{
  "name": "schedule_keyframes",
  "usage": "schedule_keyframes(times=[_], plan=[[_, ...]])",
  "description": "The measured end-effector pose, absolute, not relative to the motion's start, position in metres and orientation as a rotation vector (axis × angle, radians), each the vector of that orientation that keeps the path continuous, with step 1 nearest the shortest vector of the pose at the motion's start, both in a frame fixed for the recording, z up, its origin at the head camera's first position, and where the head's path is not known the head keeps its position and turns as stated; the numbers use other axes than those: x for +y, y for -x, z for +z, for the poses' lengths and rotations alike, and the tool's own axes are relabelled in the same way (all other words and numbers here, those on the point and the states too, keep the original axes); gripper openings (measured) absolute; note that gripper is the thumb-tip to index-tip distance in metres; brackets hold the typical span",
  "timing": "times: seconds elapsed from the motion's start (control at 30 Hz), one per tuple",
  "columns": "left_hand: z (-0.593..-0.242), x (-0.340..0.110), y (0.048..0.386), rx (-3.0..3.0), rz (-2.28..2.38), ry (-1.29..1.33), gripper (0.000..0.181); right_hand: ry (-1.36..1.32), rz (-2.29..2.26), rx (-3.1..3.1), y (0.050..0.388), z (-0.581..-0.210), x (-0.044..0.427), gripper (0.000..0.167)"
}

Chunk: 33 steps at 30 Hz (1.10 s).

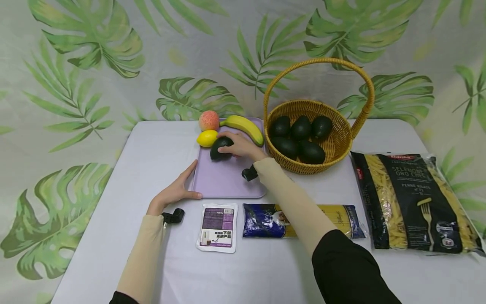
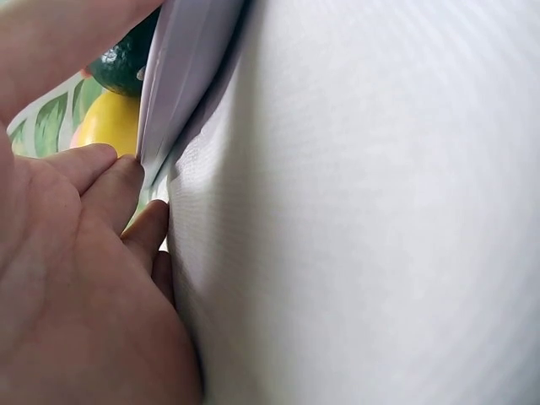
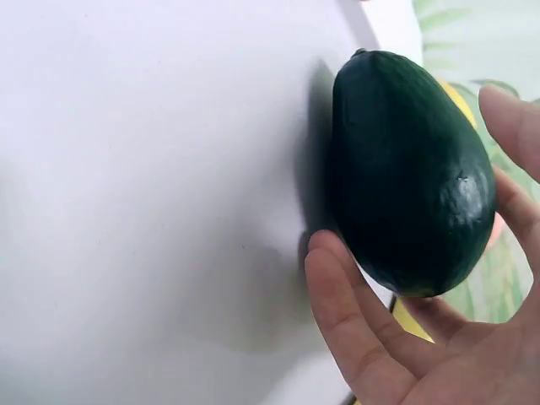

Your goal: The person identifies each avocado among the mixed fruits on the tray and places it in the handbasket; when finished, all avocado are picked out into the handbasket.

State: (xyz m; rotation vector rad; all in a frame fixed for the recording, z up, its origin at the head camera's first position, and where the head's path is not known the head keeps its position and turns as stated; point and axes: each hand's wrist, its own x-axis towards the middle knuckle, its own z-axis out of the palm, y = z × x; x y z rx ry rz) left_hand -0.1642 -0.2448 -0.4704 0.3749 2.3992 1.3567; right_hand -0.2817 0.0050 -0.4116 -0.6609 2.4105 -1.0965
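Note:
On the lilac tray (image 1: 231, 181) lies a dark green avocado (image 1: 219, 149), beside a lemon (image 1: 207, 138), a peach (image 1: 209, 121) and a banana (image 1: 244, 127). My right hand (image 1: 243, 146) holds the avocado from its right side; in the right wrist view the fingers curve round the avocado (image 3: 413, 177), with one digit apart from its surface. At the tray's front left corner my left hand (image 1: 176, 190) rests with spread fingers. Its fingertips (image 2: 126, 177) touch the tray's side edge, and the thumb lies at the front edge.
Right of the tray stands a wicker basket (image 1: 311, 166) with a tall handle, holding several avocados (image 1: 311, 152). A blue spaghetti pack (image 1: 262, 220) and a white-and-purple pouch (image 1: 217, 228) lie in front. A large penne bag (image 1: 414, 202) is at the right.

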Motion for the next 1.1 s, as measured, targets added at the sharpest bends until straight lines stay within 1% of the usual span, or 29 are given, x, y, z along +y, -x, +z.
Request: schedule_keyframes(times=[0.17,0.27,0.43,0.57,0.8,1.03,1.1], plan=[[-0.471,-0.245,0.165,2.397,1.362,-0.385,0.111,0.611,-1.171,2.424,0.282,-0.415,0.002,0.042],[-0.471,-0.245,0.165,2.397,1.364,-0.386,0.111,0.584,-1.224,2.412,0.281,-0.415,0.004,0.040],[-0.470,-0.245,0.165,2.403,1.358,-0.380,0.112,0.620,-1.347,2.320,0.277,-0.400,0.014,0.041],[-0.471,-0.245,0.165,2.407,1.355,-0.372,0.113,0.669,-1.411,2.240,0.277,-0.386,0.031,0.039],[-0.469,-0.242,0.164,2.396,1.353,-0.345,0.112,0.701,-1.442,2.186,0.272,-0.362,0.081,0.039],[-0.439,-0.233,0.153,2.366,1.359,-0.342,0.106,0.684,-1.485,2.195,0.263,-0.345,0.147,0.041],[-0.436,-0.232,0.152,2.369,1.351,-0.341,0.106,0.658,-1.491,2.213,0.261,-0.342,0.167,0.042]])
